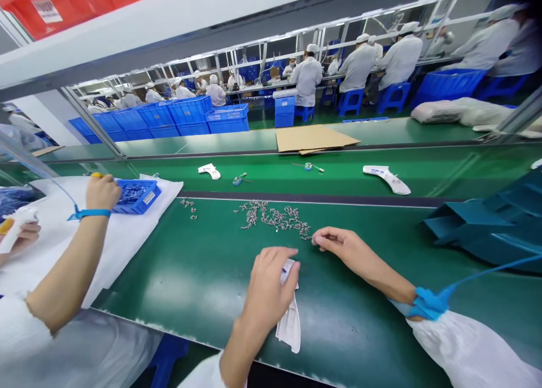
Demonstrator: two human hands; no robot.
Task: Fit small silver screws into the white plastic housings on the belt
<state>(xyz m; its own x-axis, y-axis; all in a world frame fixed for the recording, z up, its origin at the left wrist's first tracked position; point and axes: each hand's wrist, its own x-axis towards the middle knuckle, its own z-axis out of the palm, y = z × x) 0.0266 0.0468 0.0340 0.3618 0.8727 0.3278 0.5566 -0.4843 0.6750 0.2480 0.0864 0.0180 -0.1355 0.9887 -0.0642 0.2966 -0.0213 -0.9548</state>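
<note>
My left hand (267, 289) is curled over the upper end of a white plastic casing half (290, 323), thumb and index finger on either side of it. The casing's hollow, ribbed lower end lies towards me on the green table. My right hand (341, 245) pinches a small metal piece (314, 240) between thumb and forefinger at the right end of a scattered pile of small metal parts (277, 217). The pieces are too small to name exactly. A blue wrist strap (427, 303) circles my right wrist.
A co-worker's arm (71, 269) reaches in on the left beside a blue parts tray (138, 196). On the green conveyor belt lie white curved casings (386, 179) and small wired parts (308, 166). Dark teal bins (486, 218) stand at right; cardboard (315, 138) lies beyond the belt.
</note>
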